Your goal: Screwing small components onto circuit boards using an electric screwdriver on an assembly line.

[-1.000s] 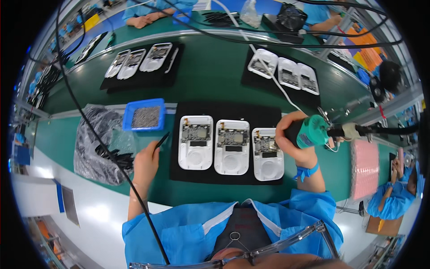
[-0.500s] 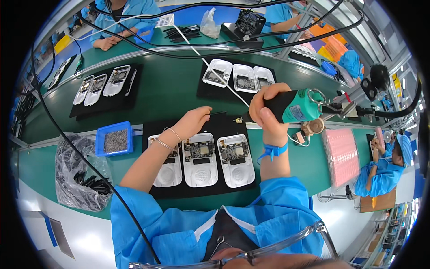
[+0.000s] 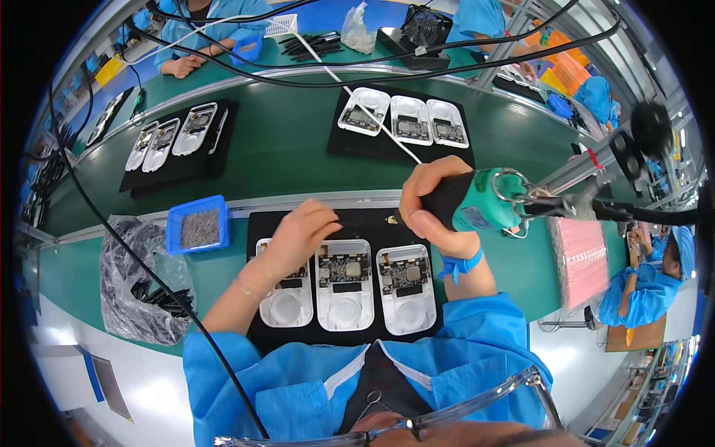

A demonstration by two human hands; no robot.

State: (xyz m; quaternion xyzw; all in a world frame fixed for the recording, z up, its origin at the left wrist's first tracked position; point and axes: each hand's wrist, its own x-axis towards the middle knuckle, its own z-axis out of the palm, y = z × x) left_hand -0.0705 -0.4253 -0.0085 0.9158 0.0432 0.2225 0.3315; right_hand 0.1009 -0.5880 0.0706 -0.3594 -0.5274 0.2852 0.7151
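Note:
My right hand is wrapped round a green electric screwdriver with a black grip, held sideways above the mat's far right corner. Its brassy tip points left. Over the far end of the left-hand white housing hovers my left hand, fingers bent and pressed together; anything between them is hidden. The middle white housing and the right-hand white housing lie open side by side, each with a circuit board and a round speaker grille. Under all three is a black mat.
Left of the mat stands a blue bin of small screws, beside a clear plastic bag with black parts. Pink trays lie at right. More housings rest on mats across the bench. Black cables hang overhead; co-workers sit nearby.
My left hand has drawn back left toward the left-hand housing; the thin dark piece at its fingertips no longer shows. My right hand with the screwdriver has come slightly nearer. The view has shifted a little.

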